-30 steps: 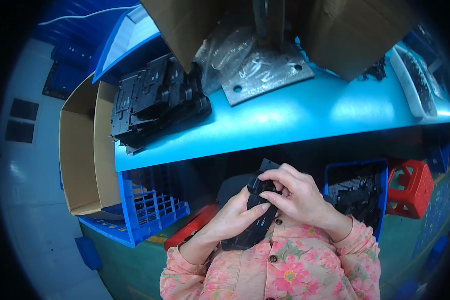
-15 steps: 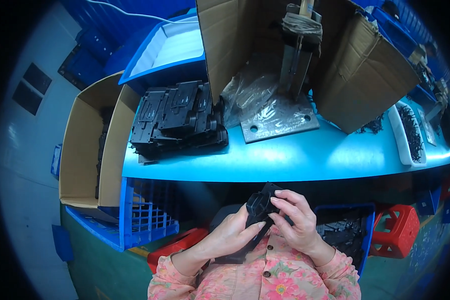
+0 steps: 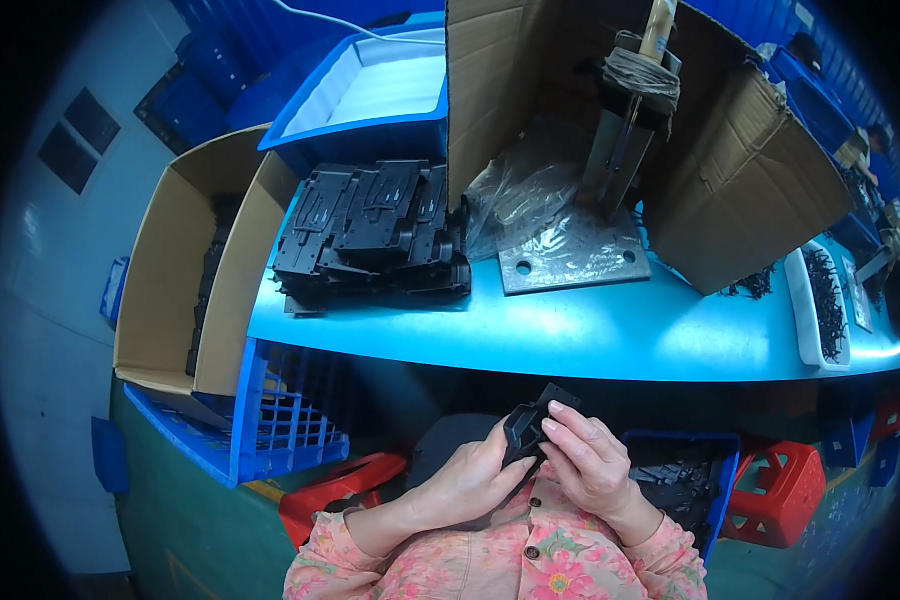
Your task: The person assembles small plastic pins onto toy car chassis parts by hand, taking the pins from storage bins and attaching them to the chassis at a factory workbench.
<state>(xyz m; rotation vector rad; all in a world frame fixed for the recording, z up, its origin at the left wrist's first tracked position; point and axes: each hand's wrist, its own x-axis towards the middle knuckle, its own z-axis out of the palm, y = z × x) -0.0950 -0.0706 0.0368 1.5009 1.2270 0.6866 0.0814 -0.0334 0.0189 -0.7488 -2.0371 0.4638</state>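
A black moulded plastic part [image 3: 522, 430] is held in front of my chest, below the table's front edge. My left hand [image 3: 470, 475] is closed around its left side, thumb over the near face. On the other side my right hand [image 3: 587, 458] pinches the part's edge, fingertips pressed near its upper end. My hands cover much of the part, so its lower end is hidden. More black plastic parts of a similar look lie in a stack [image 3: 375, 225] on the blue table [image 3: 390, 345], beyond my left hand.
A metal base plate [image 3: 580, 265] with an upright post stands inside a cardboard screen [image 3: 760, 190]. At left are a cardboard box [image 3: 225, 300] and a blue crate [image 3: 290, 420]. A white tray [image 3: 805, 310] of small black pieces lies right. Red stools [image 3: 775, 490] flank me.
The whole view has shifted, with the table's left side now slightly farther right. The held part has tilted, and its long lower end no longer shows. Both hands keep their grip.
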